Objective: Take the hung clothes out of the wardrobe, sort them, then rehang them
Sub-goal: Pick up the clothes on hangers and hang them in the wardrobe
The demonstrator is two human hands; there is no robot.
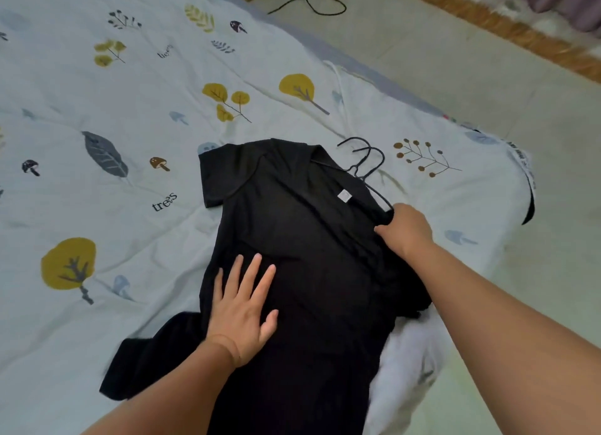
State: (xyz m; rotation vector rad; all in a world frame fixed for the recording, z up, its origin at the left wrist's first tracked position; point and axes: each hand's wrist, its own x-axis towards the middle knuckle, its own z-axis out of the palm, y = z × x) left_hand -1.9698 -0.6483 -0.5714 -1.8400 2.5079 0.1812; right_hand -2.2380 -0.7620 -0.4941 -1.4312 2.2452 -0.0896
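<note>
The left hand (pixel 242 307) lies flat and released on a black shirt (pixel 292 239) spread on the bed (pixel 113 109); the right hand (pixel 405 228) pinches its shoulder, seemingly beside the hangers (pixel 367 161). Clothes are out; sorting is underway, and rehanging remains.

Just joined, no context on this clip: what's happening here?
A person is handling a black short-sleeved garment spread on a bed with a leaf-and-mushroom print sheet. The left hand lies flat on the fabric, fingers spread. The right hand grips the garment at the shoulder, beside the black wire hangers sticking out at the collar. A white item lies under it at the bed edge.
</note>
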